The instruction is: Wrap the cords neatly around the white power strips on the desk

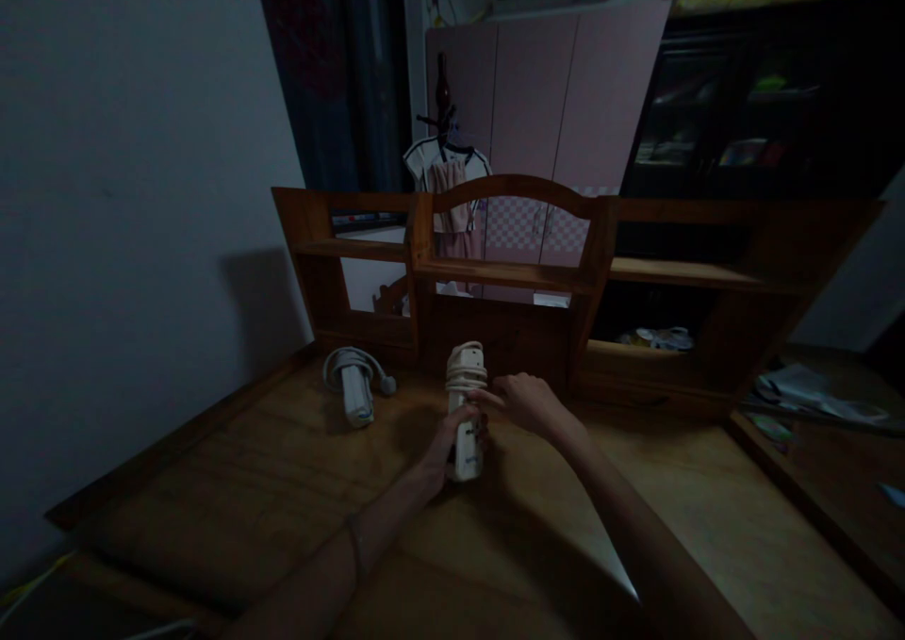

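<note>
Left grip [442,444] wraps a long white plastic power strip [468,456] above the tan wooden desk [283,480]; right grip [524,401], half-curled, is at its wound cream cord [466,376] (whether pinching, cannot tell). Brown wooden shelving [501,273] beyond holds pale crumpled items [661,339].

Pink wardrobe [532,103] (partly checkered), hanging clothes [451,188], wooden shelf unit [505,273]

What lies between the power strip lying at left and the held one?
In the head view, the plug of the lying strip, then wooden surface.

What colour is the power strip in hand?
The power strip looks off-white, shown best in the head view.
</note>
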Action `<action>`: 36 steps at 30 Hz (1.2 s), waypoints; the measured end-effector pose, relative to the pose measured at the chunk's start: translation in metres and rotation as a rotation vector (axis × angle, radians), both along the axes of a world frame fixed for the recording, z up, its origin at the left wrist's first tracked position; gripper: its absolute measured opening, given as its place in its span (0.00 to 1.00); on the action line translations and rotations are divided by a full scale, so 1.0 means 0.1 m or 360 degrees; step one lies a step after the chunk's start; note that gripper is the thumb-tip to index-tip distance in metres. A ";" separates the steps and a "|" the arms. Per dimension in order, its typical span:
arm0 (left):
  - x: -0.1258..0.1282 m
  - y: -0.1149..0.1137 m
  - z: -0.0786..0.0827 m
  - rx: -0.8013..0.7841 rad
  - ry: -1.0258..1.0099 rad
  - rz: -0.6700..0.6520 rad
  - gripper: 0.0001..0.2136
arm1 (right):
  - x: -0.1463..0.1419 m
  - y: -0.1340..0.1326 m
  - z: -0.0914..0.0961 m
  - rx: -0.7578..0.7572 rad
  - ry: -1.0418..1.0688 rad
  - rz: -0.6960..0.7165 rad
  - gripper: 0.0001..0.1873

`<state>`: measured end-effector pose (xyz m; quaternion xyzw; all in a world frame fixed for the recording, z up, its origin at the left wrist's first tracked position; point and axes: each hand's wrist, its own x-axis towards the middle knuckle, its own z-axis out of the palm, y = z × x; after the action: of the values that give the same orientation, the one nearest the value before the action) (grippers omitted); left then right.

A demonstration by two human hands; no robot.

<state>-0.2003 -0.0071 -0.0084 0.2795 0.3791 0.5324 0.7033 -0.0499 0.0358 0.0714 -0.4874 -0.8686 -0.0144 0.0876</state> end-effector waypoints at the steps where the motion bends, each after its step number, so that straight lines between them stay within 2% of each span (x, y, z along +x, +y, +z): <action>1: 0.00 0.01 -0.01 0.0040 0.0027 -0.0009 0.11 | -0.01 -0.01 0.00 0.0061 -0.0004 -0.0002 0.42; 6: -0.04 0.06 -0.08 0.0188 0.0175 0.0005 0.14 | -0.01 -0.03 0.00 0.0313 -0.0054 -0.0063 0.38; 13: -0.05 0.07 -0.09 0.0343 0.0385 0.0121 0.15 | -0.08 -0.09 -0.03 0.0480 -0.0088 -0.0060 0.38; 18: -0.01 0.04 -0.04 0.0402 0.0556 0.0195 0.10 | -0.09 -0.14 0.01 0.0488 -0.0066 -0.0037 0.40; 24: 0.04 0.02 0.01 0.0519 0.0657 0.0273 0.11 | -0.07 -0.20 0.11 0.0396 -0.0021 -0.0019 0.36; 30: 0.10 0.00 0.15 0.0674 0.0750 0.0352 0.09 | 0.00 -0.21 0.26 0.0456 0.0005 0.0023 0.32; 36: 0.08 -0.03 0.14 0.0694 0.0822 0.0387 0.08 | 0.00 -0.19 0.25 0.0494 -0.0042 0.0109 0.32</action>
<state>-0.1927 -0.0102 0.0060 0.5013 0.4523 0.5924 0.4395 -0.0495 0.0165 0.0963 -0.4379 -0.8732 -0.1519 0.1508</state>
